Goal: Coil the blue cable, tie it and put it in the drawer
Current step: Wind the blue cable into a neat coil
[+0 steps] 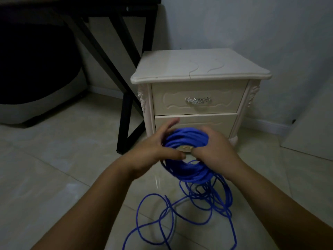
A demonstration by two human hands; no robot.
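So both hands are on the blue cable (187, 171). Most of it is already wound into a fat coil held up between them. The left hand (155, 150) pinches the coil's left side, thumb across the front and fingers behind; the right hand (216, 152) is wrapped round the right side. The loose rest sprawls on the tiled floor (54, 177) below the hands. Just beyond them stands a cream nightstand (198, 69) with its top drawer (171, 103) closed. Black table legs (125, 123) are off past the left hand.
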